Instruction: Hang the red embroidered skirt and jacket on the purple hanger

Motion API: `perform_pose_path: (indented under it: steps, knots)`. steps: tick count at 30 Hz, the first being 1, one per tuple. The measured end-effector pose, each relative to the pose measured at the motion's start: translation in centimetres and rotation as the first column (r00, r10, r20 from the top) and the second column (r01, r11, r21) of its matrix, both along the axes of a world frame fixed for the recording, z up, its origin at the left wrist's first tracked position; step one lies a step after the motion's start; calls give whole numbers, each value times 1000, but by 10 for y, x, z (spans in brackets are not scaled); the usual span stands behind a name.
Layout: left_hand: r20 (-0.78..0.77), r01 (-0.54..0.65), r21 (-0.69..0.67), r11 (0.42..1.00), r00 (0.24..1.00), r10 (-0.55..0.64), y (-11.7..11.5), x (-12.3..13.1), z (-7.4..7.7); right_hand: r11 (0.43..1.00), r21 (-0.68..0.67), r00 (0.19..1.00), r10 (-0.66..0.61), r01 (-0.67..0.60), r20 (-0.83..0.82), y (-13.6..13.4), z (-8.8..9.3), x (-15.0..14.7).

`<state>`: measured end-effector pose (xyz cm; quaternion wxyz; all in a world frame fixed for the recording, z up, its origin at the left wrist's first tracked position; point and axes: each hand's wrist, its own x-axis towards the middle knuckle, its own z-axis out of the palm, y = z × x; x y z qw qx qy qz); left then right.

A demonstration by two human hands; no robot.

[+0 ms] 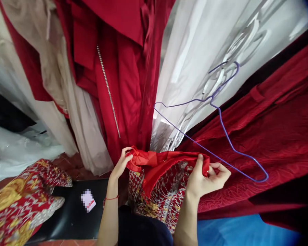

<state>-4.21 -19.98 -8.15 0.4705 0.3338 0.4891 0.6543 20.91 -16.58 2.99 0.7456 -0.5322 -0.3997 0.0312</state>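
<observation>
Between my two hands is an embroidered red skirt (160,205) with silver and gold patterning, its plain red waistband at the top. My left hand (122,163) is closed on the waistband's left end, where a bit of red ribbon or tie sticks up. At the other end, my right hand (206,179) pinches the band with the thumb on top. The band sags open between them, showing its inner side. A purple wire hanger (212,99) hangs just beyond my right hand, with no garment on it. The skirt's lower part is partly hidden by my right arm.
Red garments (128,78) and pale gowns (74,112) hang ahead and left. White scrolled metalwork (243,44) stands behind the hanger. A dark red patterned cloth (272,136) fills the right. An embroidered garment (23,194) lies on a black seat (74,222) beside a small card (88,201).
</observation>
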Motion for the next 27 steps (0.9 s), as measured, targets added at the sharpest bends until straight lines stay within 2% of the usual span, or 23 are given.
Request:
perform_pose_path:
  steps: [2, 4, 5, 6, 8, 11, 13, 17, 18, 20, 22, 23, 24, 27]
  knots:
    - [-125, 209, -18, 978, 970, -210, -27, 12, 13, 998, 29, 999, 48, -48, -25, -4, 6, -4]
    - [-270, 308, -81, 948, 909, -318, -47, 35, 21, 992, 34, 992, 119, -118, -44, -11, 12, -12]
    - [-356, 314, -138, 939, 869, -343, -54, 49, 23, 987, 26, 986, 157, -156, -52, -16, 13, -16]
    - [-440, 288, -206, 935, 826, -352, -59, 64, 23, 981, 20, 979, 194, -194, -56, -20, 13, -20]
    - [-571, 155, -320, 935, 756, -321, -65, 92, 18, 966, 14, 964, 260, -259, -52, -29, 10, -25]
    - [-661, -67, -407, 911, 710, -243, -74, 116, 7, 954, 48, 955, 296, -294, -17, -37, 0, -26]
    - [-657, -112, -421, 900, 722, -218, -85, 118, 4, 952, 86, 956, 293, -292, 6, -39, -5, -22]
    - [-557, 5, -289, 957, 813, -172, -101, 120, 5, 935, 113, 942, 336, -335, 12, -47, -9, -17]
    - [-568, -18, -262, 965, 811, -139, -101, 123, 4, 925, 105, 931, 365, -364, 12, -51, -10, -18]
    - [-639, -147, -255, 956, 768, -52, -99, 129, -1, 897, 72, 900, 436, -436, 22, -59, -13, -21]
    - [-706, -276, -263, 925, 708, 10, -94, 127, -13, 866, 38, 867, 497, -498, 37, -68, -18, -25]
    - [-716, -292, -262, 920, 698, 18, -94, 122, -20, 856, 29, 857, 514, -515, 38, -72, -20, -25]
    - [-713, -276, -256, 926, 701, 12, -94, 113, -27, 851, 27, 851, 524, -525, 33, -76, -22, -25]
    - [-666, -114, -214, 970, 743, -59, -103, 78, -46, 851, 46, 852, 524, -523, -4, -83, -21, -13]
